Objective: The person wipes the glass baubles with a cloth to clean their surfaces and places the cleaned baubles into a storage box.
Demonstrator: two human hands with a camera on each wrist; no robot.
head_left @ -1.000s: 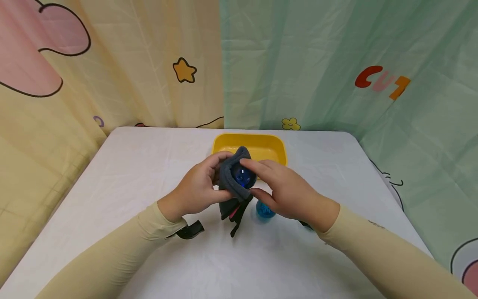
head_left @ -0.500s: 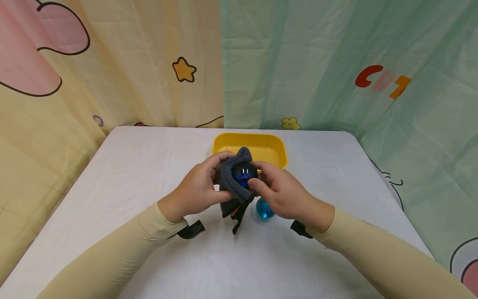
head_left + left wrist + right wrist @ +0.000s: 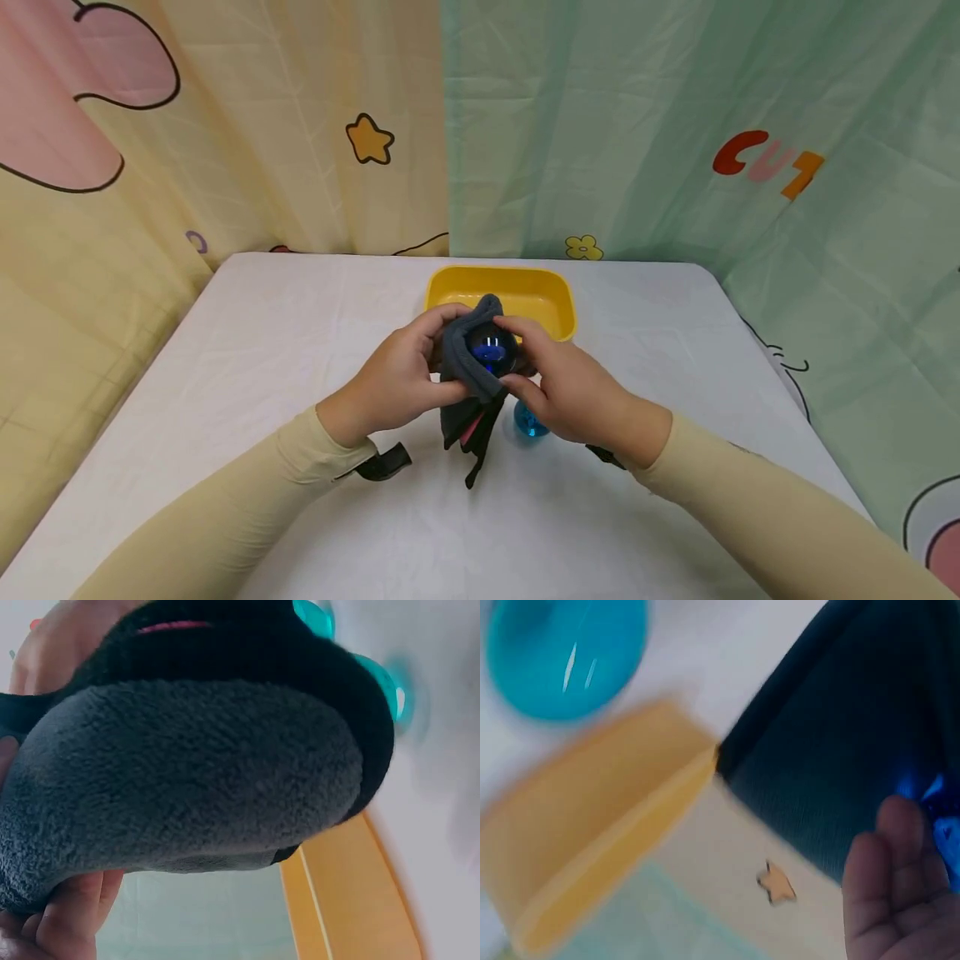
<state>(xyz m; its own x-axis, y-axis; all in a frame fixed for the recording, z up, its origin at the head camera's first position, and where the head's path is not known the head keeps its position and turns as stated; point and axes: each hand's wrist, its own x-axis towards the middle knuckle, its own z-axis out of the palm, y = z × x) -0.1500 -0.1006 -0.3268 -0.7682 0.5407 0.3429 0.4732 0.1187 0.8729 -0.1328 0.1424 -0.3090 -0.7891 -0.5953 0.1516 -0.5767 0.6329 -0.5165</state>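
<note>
A dark blue see-through ball (image 3: 492, 348) sits in the fold of a grey plush cloth (image 3: 467, 358) with a dark backing, above the table. My left hand (image 3: 397, 375) grips the cloth from the left, fingers behind it and thumb in front. At the right, my right hand (image 3: 573, 383) curls round the ball, index finger at its top and thumb near its lower edge by the cloth. In the left wrist view the plush side (image 3: 202, 765) covers the ball. The right wrist view has fingers (image 3: 866, 892) against the dark cloth beside the blue ball (image 3: 949, 836).
A light blue see-through ball (image 3: 531, 419) rests on the white table (image 3: 300, 317), just below the hands. Behind them stands a yellow tray (image 3: 558, 308), partly hidden by the hands and cloth. Patterned curtains (image 3: 600, 125) hang beyond the table.
My right thumb has moved from the cloth's edge onto the ball and back down. The right fingers have shifted round the ball. My left hand stays in place with the cloth.
</note>
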